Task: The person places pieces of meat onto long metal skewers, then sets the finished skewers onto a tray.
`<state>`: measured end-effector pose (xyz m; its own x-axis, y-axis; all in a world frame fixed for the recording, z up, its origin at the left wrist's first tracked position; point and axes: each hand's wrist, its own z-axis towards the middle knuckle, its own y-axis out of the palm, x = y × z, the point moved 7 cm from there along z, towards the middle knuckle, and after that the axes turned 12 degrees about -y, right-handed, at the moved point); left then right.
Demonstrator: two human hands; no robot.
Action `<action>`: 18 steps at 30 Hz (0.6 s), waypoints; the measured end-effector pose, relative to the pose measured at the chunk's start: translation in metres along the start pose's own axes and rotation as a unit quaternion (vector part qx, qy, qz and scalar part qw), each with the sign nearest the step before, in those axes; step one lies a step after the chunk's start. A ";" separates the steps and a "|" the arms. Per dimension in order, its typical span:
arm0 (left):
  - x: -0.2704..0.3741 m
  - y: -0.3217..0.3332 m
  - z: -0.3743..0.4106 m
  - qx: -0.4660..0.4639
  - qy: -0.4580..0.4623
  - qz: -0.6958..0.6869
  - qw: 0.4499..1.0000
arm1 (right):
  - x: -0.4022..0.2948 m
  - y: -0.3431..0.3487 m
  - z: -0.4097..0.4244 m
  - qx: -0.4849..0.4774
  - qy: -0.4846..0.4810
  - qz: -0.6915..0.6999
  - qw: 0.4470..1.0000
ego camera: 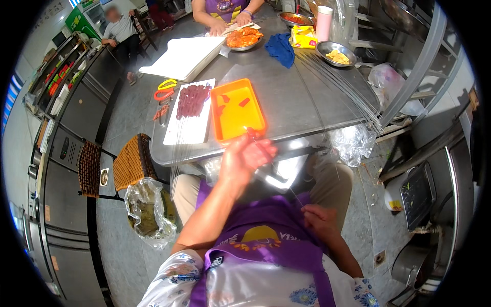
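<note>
My left hand (pixel 249 153) holds a piece of dark red meat (pixel 252 133) at the near edge of an orange plastic tray (pixel 264 115). My right hand (pixel 320 218), low over my lap, grips the lower end of a thin metal skewer (pixel 294 195) that runs up to the left hand. A few red meat pieces (pixel 244 102) lie in the tray. Left of it, skewered dark meat (pixel 193 100) lies in a row on a white board (pixel 168 134), the bare skewer ends hanging past the table edge. Glare blurs the left fingertips.
Bare skewers (pixel 345 92) lie on the steel table (pixel 299 119) at right, by a bowl of yellow pieces (pixel 337 57) and a blue cloth (pixel 282 50). Scissors (pixel 164 94) lie left. A co-worker's hands (pixel 230 25) are across the table. A woven chair (pixel 132 165) stands left.
</note>
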<state>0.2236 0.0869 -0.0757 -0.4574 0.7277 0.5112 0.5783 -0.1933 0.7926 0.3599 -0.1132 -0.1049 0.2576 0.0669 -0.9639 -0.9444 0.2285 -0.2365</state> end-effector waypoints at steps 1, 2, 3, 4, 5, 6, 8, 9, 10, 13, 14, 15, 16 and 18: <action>0.000 0.000 0.001 -0.013 -0.004 -0.007 1.000 | -0.002 -0.001 0.000 0.008 -0.004 0.003 1.000; 0.000 0.001 0.002 -0.026 -0.009 -0.015 1.000 | -0.002 -0.001 0.000 0.006 -0.008 0.000 1.000; 0.000 0.002 0.003 -0.038 -0.013 -0.023 0.999 | -0.003 -0.001 -0.001 0.004 -0.011 -0.002 1.000; 0.005 0.004 0.003 -0.051 0.002 -0.023 0.998 | -0.003 -0.002 -0.001 0.001 -0.014 -0.004 1.000; 0.012 0.007 0.002 -0.063 0.017 -0.024 0.998 | -0.001 -0.002 -0.002 0.004 0.003 -0.005 1.000; 0.017 0.010 0.001 -0.075 0.032 -0.025 0.996 | 0.001 -0.003 -0.004 0.006 0.020 -0.005 1.000; 0.020 0.003 0.000 -0.006 0.046 -0.012 0.999 | 0.003 -0.003 -0.007 -0.008 0.051 -0.014 0.999; 0.022 0.000 -0.002 0.029 0.053 -0.006 0.998 | 0.003 -0.004 -0.007 -0.024 0.063 -0.021 0.997; 0.022 -0.001 -0.003 0.039 0.050 -0.020 0.998 | 0.004 -0.003 -0.007 -0.040 0.076 -0.028 0.996; 0.027 -0.008 0.000 0.048 0.071 -0.022 0.996 | 0.005 -0.002 -0.009 -0.041 0.076 -0.023 0.996; 0.028 -0.009 -0.001 0.057 0.069 -0.026 0.996 | 0.004 -0.002 -0.009 -0.050 0.070 -0.041 0.995; 0.029 -0.009 -0.001 0.064 0.068 -0.030 0.995 | 0.003 -0.003 -0.008 -0.058 0.063 -0.059 0.995; 0.030 -0.010 -0.002 0.072 0.067 -0.033 0.995 | 0.001 -0.003 -0.007 -0.066 0.056 -0.076 0.993; 0.032 -0.012 -0.002 0.081 0.067 -0.028 0.994 | -0.003 -0.004 -0.006 -0.073 0.046 -0.085 0.993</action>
<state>0.2008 0.1106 -0.0678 -0.5710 0.6380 0.5166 0.6461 -0.0390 0.7623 0.3613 -0.1204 -0.1022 0.4018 -0.0502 -0.9143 -0.9104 0.0852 -0.4048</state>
